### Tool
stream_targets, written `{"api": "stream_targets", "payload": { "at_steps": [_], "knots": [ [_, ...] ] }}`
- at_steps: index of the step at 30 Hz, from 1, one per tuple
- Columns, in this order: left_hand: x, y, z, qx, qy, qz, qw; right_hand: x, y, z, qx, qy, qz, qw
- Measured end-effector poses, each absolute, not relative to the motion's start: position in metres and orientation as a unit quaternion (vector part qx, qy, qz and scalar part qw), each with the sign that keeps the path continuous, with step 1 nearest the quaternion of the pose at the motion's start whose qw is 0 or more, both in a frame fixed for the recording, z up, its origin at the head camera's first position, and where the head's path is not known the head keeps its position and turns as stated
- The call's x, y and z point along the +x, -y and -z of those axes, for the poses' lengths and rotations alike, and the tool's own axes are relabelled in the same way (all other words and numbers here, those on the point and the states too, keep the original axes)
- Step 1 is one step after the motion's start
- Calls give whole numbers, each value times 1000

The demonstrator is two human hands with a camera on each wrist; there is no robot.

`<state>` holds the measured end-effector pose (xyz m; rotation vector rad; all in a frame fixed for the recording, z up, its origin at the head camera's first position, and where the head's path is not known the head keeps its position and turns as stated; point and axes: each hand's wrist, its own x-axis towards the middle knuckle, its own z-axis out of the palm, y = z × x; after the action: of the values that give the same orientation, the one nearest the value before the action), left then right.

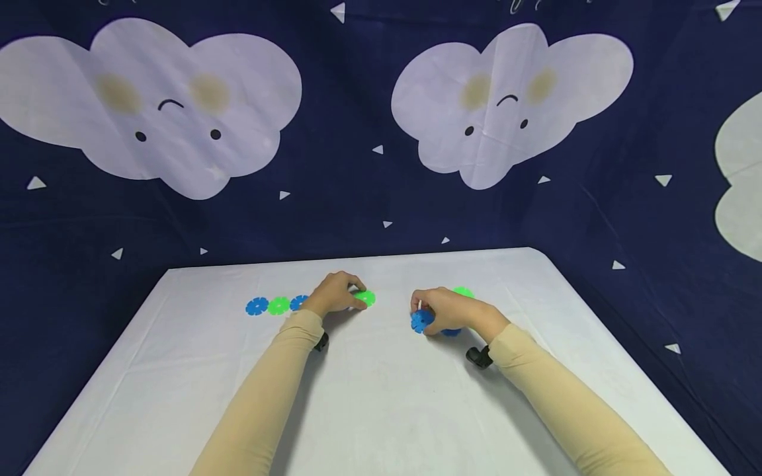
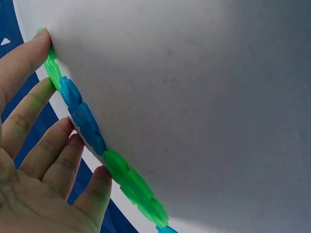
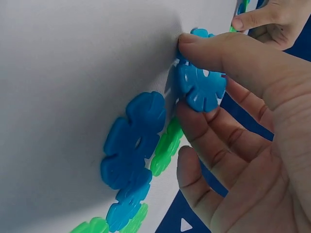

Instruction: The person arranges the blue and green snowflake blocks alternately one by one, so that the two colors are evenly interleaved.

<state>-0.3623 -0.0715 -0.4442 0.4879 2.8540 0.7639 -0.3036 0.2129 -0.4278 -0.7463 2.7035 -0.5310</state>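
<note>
A row of flower-shaped notched plastic discs, blue and green by turns, runs along the far left part of the table. My left hand is over the row, its thumb and index finger pinching the edges of the green disc at the right end. In the left wrist view, a blue disc and another green disc follow in line. My right hand pinches a blue disc between thumb and fingers, tilted up on edge. Below it in the right wrist view lies a blue disc.
Near the right hand lie more discs, among them a green disc partly behind it. All rest on a white-covered table. A dark blue curtain with clouds hangs beyond its far edge.
</note>
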Motion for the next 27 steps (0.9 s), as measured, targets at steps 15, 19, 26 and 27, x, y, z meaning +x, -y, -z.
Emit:
{"api": "stream_targets", "payload": {
  "at_steps": [15, 19, 26, 27],
  "knots": [
    [-361, 74, 445, 162, -949, -263, 68, -301, -213, 429, -260, -936, 185, 145],
    [-361, 74, 445, 162, -948, -266, 69, -304, -213, 428, -267, -934, 196, 134],
    [-362, 75, 445, 163, -947, -268, 71, -312, -212, 424, -266, -930, 225, 117],
    [-362, 75, 445, 163, -947, -267, 71, -313, -212, 424, -265, -929, 229, 116]
  ]
}}
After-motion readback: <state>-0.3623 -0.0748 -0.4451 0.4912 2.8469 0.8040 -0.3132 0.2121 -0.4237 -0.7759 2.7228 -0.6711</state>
